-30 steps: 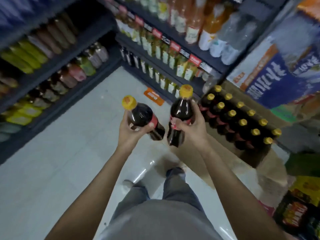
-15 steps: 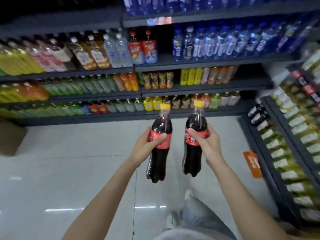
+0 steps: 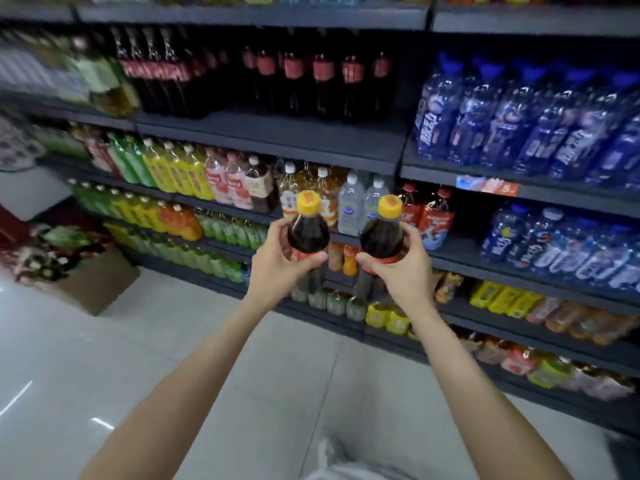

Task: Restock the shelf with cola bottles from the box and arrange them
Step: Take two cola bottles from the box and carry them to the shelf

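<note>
I hold two cola bottles upright in front of the shelving, each dark with a yellow cap and a red label. My left hand (image 3: pixel 277 263) grips the left cola bottle (image 3: pixel 308 233) around its label. My right hand (image 3: pixel 403 271) grips the right cola bottle (image 3: pixel 382 237) the same way. Both bottles are raised at mid-shelf height, side by side and apart. On an upper shelf (image 3: pixel 270 135) stands a row of larger cola bottles (image 3: pixel 294 81) with bare shelf board in front of them. The box is out of view.
Blue water bottles (image 3: pixel 526 123) fill the shelves to the right. Green, yellow and orange drinks (image 3: pixel 166 168) line the shelves to the left. A cardboard box with packets (image 3: pixel 79 271) stands on the tiled floor (image 3: pixel 138 358) at the left.
The view has swung from the cola box to the opposite shelving and closed in on it. Both bottles have come upright and risen, still gripped.
</note>
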The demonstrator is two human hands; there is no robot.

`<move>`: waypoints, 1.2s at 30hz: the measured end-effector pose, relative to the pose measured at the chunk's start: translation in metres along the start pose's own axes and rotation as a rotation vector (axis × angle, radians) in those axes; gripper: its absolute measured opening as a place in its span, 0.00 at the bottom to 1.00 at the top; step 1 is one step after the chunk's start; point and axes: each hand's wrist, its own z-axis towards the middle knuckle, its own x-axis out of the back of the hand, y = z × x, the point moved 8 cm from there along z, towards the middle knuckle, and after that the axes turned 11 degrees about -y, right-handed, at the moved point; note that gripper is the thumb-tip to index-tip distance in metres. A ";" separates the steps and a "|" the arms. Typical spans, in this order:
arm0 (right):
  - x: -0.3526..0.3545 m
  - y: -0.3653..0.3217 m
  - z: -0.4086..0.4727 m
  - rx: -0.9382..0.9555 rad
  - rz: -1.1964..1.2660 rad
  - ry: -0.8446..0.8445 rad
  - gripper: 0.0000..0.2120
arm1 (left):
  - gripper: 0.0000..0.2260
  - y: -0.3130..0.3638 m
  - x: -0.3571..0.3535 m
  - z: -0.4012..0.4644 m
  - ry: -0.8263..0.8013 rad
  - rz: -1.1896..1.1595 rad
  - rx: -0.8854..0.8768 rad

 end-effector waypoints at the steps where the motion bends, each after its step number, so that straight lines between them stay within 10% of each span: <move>1: -0.003 -0.008 0.024 0.033 -0.002 0.009 0.33 | 0.30 0.006 0.012 0.024 0.018 -0.014 -0.039; 11: -0.018 -0.063 0.207 0.372 -0.193 0.114 0.34 | 0.31 0.016 0.046 0.251 0.100 -0.137 -0.336; 36: 0.049 0.012 0.485 0.151 -0.441 0.572 0.39 | 0.37 0.019 -0.060 0.514 0.062 -0.036 -0.338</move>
